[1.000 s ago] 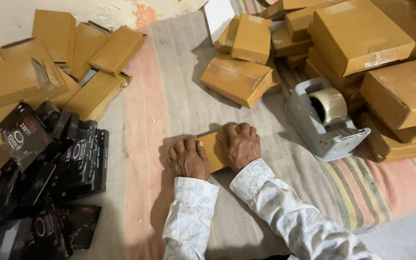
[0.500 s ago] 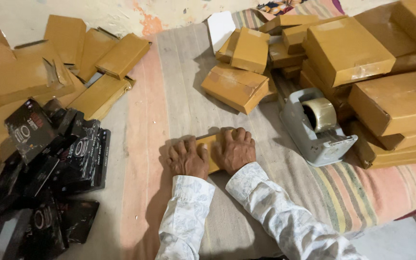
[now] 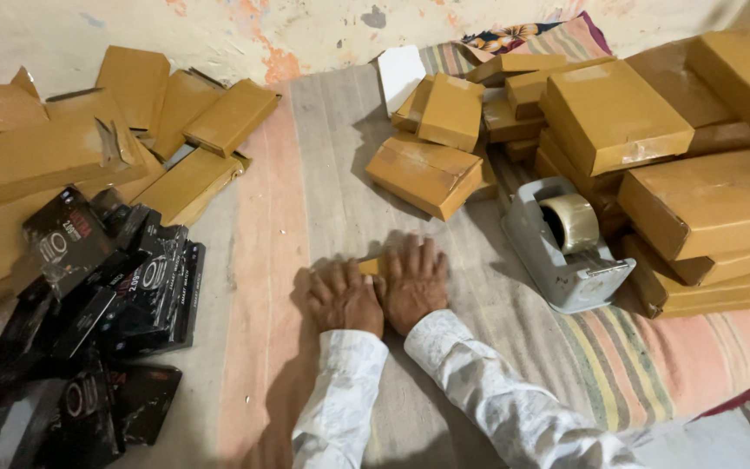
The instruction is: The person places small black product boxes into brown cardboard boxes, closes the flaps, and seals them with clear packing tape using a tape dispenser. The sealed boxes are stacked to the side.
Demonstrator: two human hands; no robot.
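Both hands press flat, palms down and side by side, on a small brown-wrapped parcel lying on the grey striped mat; only a sliver of it shows between the left hand and the right hand. Just to the right stands a grey tape dispenser, with stacked brown parcels beyond it. More wrapped parcels lie ahead, and black boxes are heaped at the left

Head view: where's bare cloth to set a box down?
Free: the grey-pink cloth strip between the black boxes and the brown-wrapped parcel, beyond both hands; striped cloth below the grey tape dispenser. Crowded: the right-hand parcel stack.
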